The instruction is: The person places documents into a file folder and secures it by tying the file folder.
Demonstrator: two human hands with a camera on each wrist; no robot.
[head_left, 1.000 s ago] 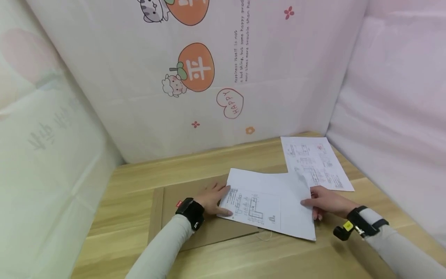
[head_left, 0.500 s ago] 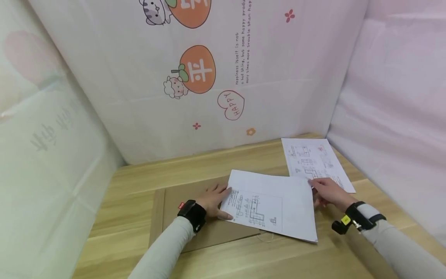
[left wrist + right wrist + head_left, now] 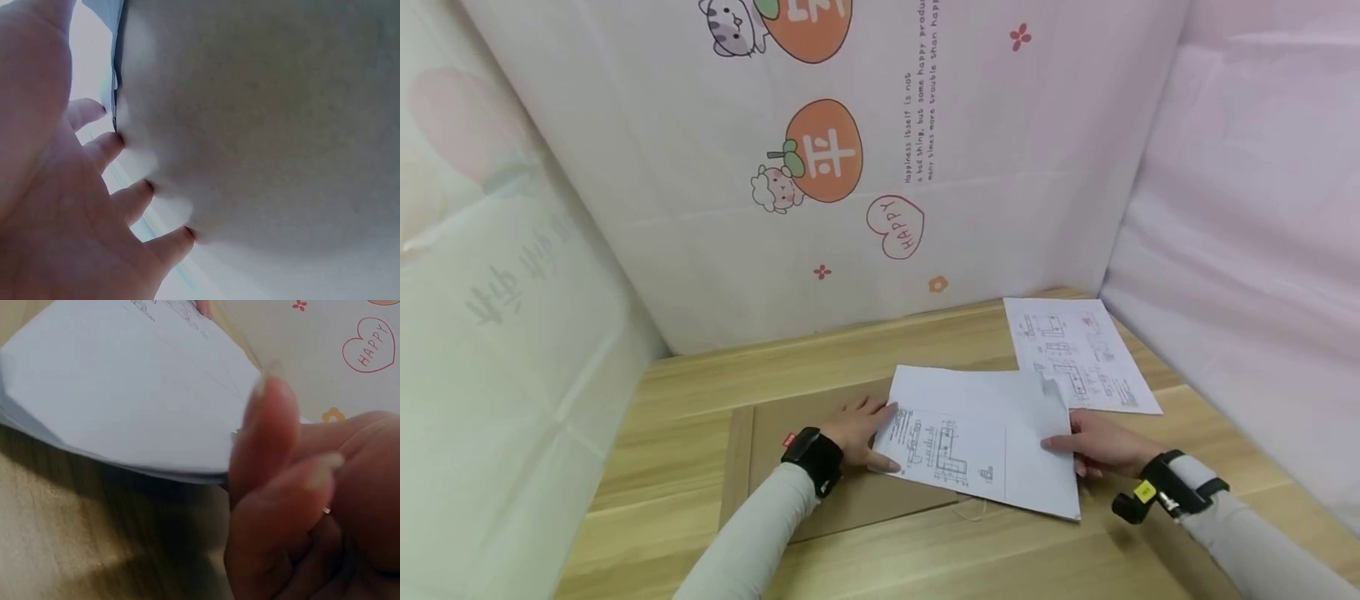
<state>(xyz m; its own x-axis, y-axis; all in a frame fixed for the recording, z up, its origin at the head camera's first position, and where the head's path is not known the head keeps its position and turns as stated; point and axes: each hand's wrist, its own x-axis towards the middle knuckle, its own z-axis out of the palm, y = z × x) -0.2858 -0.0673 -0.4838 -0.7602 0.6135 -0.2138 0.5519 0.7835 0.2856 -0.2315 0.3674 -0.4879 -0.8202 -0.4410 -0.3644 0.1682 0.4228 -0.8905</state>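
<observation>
A stack of white papers (image 3: 1037, 475) with printed line drawings lies partly over a flat brown cardboard folder (image 3: 850, 512). My left hand (image 3: 856, 433) rests across the folder and the stack's left edge, fingers spread. In the left wrist view, the left fingertips (image 3: 133, 200) touch the brown surface beside the paper edge. At the right side, my right hand (image 3: 1108, 442) pinches the stack's edge, thumb on top and fingers beneath. The stack's far right corner is bent up. In the right wrist view, the papers' edge (image 3: 144, 465) stands raised above the table.
Another printed sheet (image 3: 1086, 346) lies at the back right of the wooden table (image 3: 700, 375). A red tag (image 3: 788, 439) shows on the folder, and a thin string (image 3: 972, 510) by its near edge. White printed cloth (image 3: 970, 167) hangs behind and at both sides.
My right hand went up to the stack's far right corner, then came back down along the right edge; the corner is bent up again. My left hand stays in place.
</observation>
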